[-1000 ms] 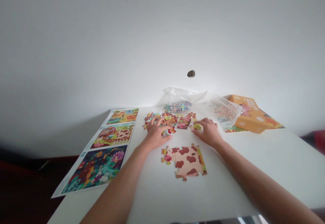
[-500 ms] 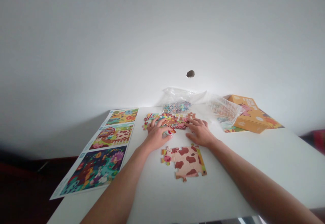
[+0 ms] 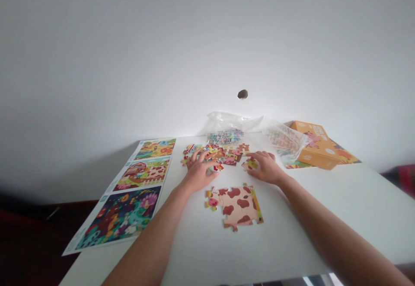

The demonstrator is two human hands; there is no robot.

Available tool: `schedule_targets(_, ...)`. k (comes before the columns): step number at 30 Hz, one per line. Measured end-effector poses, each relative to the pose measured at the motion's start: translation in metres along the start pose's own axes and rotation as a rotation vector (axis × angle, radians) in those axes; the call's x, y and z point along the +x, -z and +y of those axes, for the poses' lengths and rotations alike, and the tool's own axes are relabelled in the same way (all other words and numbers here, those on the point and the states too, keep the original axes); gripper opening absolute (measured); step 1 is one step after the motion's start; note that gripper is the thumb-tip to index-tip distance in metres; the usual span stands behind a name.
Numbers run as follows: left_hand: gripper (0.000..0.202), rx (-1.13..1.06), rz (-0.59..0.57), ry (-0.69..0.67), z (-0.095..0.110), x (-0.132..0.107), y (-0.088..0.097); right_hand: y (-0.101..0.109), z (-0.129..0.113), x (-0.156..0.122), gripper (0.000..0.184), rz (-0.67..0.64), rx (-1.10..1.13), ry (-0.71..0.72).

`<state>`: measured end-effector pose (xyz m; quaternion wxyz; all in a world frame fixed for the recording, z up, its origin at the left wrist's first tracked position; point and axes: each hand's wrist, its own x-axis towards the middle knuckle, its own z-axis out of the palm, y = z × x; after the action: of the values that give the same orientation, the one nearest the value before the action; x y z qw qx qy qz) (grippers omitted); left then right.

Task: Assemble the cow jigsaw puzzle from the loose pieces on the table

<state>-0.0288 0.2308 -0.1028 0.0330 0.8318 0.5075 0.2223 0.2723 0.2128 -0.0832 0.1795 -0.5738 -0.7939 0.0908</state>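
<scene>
Several joined jigsaw pieces (image 3: 241,204) showing a brown-spotted cow lie flat on the white table in front of my arms. Beyond them, loose jigsaw pieces (image 3: 228,155) are heaped in a row. My left hand (image 3: 199,172) rests on the left part of this heap, its fingers spread and the thumb apart; a red and white piece (image 3: 218,168) lies by the thumb tip. To the right of the heap, my right hand (image 3: 266,167) has a yellow-green puzzle piece (image 3: 249,164) between thumb and fingers, close to the tabletop.
A picture sheet (image 3: 129,195) with three printed scenes lies along the left edge. Clear plastic bags (image 3: 238,123) with more pieces stand at the back against the wall. An orange puzzle box (image 3: 319,145) lies at the back right, over a printed sheet (image 3: 352,156).
My right hand has moved right, away from the heap, and the yellow-green puzzle piece now shows in its fingers. My left hand has barely moved.
</scene>
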Motion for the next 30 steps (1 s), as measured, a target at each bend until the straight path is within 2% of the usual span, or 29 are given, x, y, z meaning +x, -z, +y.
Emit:
schedule_targets(6, 0.025, -0.002, 0.000, -0.009, 0.000, 0.001, 0.000, 0.001, 0.000, -0.001, 0.057, 0.018, 0.079, 0.146)
schedule_targets(8, 0.024, 0.004, -0.002, -0.012, 0.000, 0.001, 0.000, 0.003, 0.001, -0.002, 0.058, 0.022, 0.068, 0.152)
schedule_targets(11, 0.025, 0.009, -0.004, -0.009, 0.000, 0.001, -0.001, 0.002, 0.000, -0.002, 0.058, 0.028, 0.024, 0.014)
schedule_targets(15, 0.026, 0.006, 0.002, -0.001, 0.002, 0.001, 0.000, -0.005, -0.009, 0.001, 0.066, 0.077, -0.064, -0.293)
schedule_targets(17, 0.026, 0.000, 0.003, 0.004, 0.002, 0.001, 0.000, -0.009, -0.014, 0.002, 0.065, 0.075, -0.109, -0.353)
schedule_targets(19, 0.026, -0.009, 0.003, 0.007, 0.002, 0.001, 0.000, -0.011, -0.018, 0.002, 0.054, 0.049, -0.111, -0.320)
schedule_targets(22, 0.026, -0.011, 0.002, 0.000, 0.001, 0.002, 0.000, -0.009, -0.018, 0.001, 0.036, 0.007, -0.039, -0.178)
schedule_targets(25, 0.025, 0.001, -0.005, -0.001, 0.001, 0.002, 0.001, -0.006, -0.015, -0.001, 0.047, -0.003, -0.002, -0.060)
schedule_targets(30, 0.027, 0.005, -0.013, 0.018, 0.002, 0.002, 0.002, -0.006, -0.013, -0.002, 0.063, 0.010, 0.058, -0.064)
